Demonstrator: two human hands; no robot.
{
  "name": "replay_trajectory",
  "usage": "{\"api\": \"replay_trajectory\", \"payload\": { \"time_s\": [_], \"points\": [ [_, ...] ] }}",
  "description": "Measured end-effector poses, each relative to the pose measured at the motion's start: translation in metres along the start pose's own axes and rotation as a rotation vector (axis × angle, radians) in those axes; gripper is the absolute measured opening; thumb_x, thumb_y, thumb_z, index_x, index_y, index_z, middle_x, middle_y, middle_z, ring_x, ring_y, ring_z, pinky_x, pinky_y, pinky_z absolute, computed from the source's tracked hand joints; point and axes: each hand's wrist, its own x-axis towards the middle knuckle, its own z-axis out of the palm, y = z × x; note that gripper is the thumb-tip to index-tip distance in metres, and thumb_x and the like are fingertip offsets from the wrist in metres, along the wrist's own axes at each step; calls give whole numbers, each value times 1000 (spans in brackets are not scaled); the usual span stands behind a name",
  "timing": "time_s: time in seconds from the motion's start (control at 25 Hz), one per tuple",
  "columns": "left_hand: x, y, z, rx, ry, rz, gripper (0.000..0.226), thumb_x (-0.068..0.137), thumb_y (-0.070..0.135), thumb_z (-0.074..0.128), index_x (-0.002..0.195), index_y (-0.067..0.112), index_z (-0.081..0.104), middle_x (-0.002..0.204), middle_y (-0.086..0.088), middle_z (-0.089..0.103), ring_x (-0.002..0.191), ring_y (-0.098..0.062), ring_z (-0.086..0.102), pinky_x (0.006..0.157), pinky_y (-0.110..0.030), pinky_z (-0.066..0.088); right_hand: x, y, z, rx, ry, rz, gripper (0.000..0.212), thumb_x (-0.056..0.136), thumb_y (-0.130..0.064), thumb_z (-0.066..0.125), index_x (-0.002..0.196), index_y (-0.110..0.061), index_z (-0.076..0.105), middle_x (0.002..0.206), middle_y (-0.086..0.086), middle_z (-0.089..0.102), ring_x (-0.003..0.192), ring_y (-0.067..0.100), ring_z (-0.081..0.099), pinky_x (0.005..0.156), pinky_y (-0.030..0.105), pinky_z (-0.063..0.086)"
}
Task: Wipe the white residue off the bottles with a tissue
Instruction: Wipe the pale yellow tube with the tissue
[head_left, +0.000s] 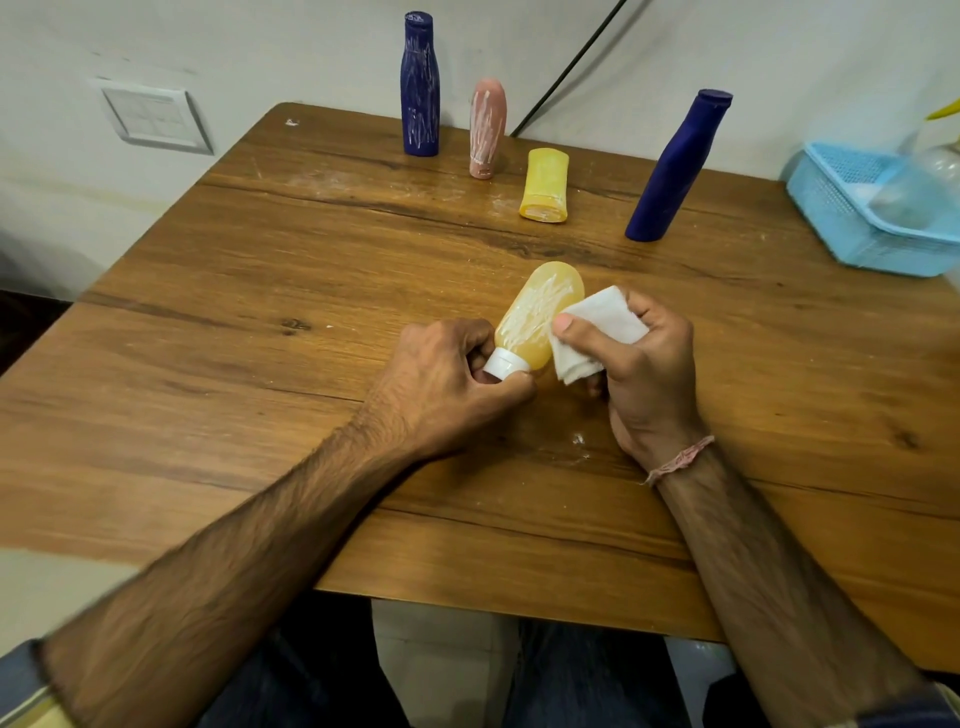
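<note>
1. We are inspecting the wooden table (260, 364), white specks marking it.
2. Our left hand (441, 384) is clamping the white cap (501, 364), fingers curled.
3. Our right hand (649, 364) is pinching the folded tissue (605, 319), thumb on top.
4. The amber bottle (537, 312), streaked white, is tilting between both hands at mid-table.

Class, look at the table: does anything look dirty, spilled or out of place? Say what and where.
White streaks cover the held amber bottle, the left blue bottle, the pink bottle and the yellow bottle. White smudges also mark the table near the right hand, which holds the tissue. The right blue bottle looks clean.
</note>
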Motion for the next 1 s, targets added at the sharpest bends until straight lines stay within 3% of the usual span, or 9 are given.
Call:
{"api": "replay_trajectory", "payload": {
  "time_s": [0.08, 0.2, 0.32, 0.48, 0.6, 0.72, 0.88, 1.0],
  "points": [
    [0, -1, 0, 0, -2, 3, 31, 81, 39, 73, 73, 11, 63, 66, -6, 66, 56, -16, 57, 46, -26, 42, 1, -1, -1, 25, 60, 20, 16, 86, -14, 79, 97, -10, 68, 81, 3, 70, 60, 9, 64, 43, 20, 45],
    [-1, 0, 1, -5, 6, 5, 30, 81, 38, 73, 71, 12, 62, 65, -5, 65, 54, -11, 51, 46, -20, 38, 1, -2, -1, 53, -22, 23, 14, 85, -9, 78, 94, -11, 68, 86, 4, 70, 72, 12, 70, 52, 21, 52],
    [-1, 0, 1, -11, 0, -4, 29, 81, 39, 72, 72, 13, 63, 66, -5, 66, 55, -12, 53, 45, -20, 38, 0, -1, -1, 64, 39, 32, 14, 85, -12, 79, 93, -13, 68, 83, 3, 71, 65, 10, 68, 46, 20, 48],
    [0, -2, 2, -18, 30, 14, 31, 81, 39, 73, 73, 11, 63, 65, -6, 66, 55, -17, 58, 45, -26, 41, -1, 1, -2, -55, -90, -49, 16, 80, -8, 83, 88, -5, 69, 83, 10, 72, 76, 24, 72, 55, 31, 57],
    [1, -3, 2, -13, 26, 3, 29, 82, 38, 74, 72, 14, 62, 64, -3, 65, 54, -11, 53, 44, -20, 39, 1, 1, -2, 37, 13, 7, 15, 82, -10, 82, 91, -9, 70, 86, 9, 73, 77, 20, 73, 54, 27, 56],
    [0, -3, 1, -30, 33, 2, 30, 82, 39, 75, 71, 14, 62, 64, -4, 65, 54, -10, 51, 44, -18, 38, -1, 3, -2, -69, -74, -57, 15, 80, -10, 84, 87, -8, 71, 85, 13, 73, 81, 31, 73, 61, 40, 59],
    [-2, -1, 0, -27, 35, -24, 31, 77, 45, 73, 72, 16, 63, 64, -2, 67, 55, -12, 56, 44, -23, 40, -2, 3, -1, -81, -30, -70, 17, 82, -17, 83, 91, -12, 70, 89, 9, 73, 81, 22, 74, 56, 30, 56],
    [-2, -1, 0, -39, 51, -16, 32, 75, 45, 74, 72, 15, 62, 64, -3, 67, 59, -16, 60, 47, -29, 43, -4, 3, 0, -134, -67, -114, 16, 80, -17, 84, 87, -13, 70, 86, 8, 73, 79, 23, 73, 56, 33, 56]
  ]
}}
